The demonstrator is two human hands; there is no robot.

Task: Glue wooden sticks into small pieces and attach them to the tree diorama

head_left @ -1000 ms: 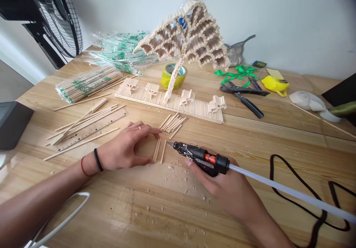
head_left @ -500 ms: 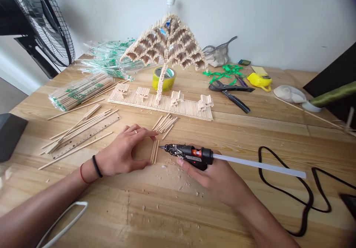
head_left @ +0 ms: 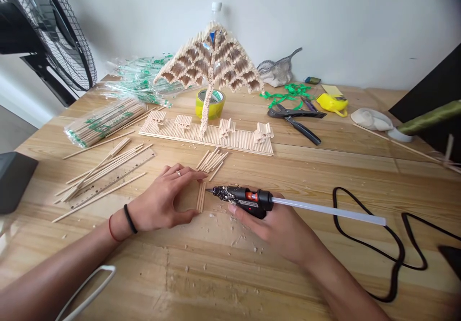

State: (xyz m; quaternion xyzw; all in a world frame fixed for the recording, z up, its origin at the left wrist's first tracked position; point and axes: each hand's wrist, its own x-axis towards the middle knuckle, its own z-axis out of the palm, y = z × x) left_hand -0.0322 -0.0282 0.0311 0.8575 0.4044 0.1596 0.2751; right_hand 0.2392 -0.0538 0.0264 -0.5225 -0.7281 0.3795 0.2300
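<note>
Wooden table [head_left: 324, 167] | left hand [head_left: 162, 198] open, bracing sticks [head_left: 200, 197] | right hand [head_left: 284, 230] gripping glue gun [head_left: 248, 198]

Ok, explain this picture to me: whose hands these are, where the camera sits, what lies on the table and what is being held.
There is no machine here: a person works with two bare hands, and the picture comes from a camera on their head, looking forward and down. The left hand rests open on the pale wooden table, fingertips and thumb against a short row of wooden sticks. The right hand grips a black hot-glue gun with a clear glue stick out the back, its nozzle beside the sticks. Farther back stand an umbrella-shaped model of wooden sticks, a yellow roll of tape, black-handled cutters and a plastic-wrapped bundle of sticks.
</note>
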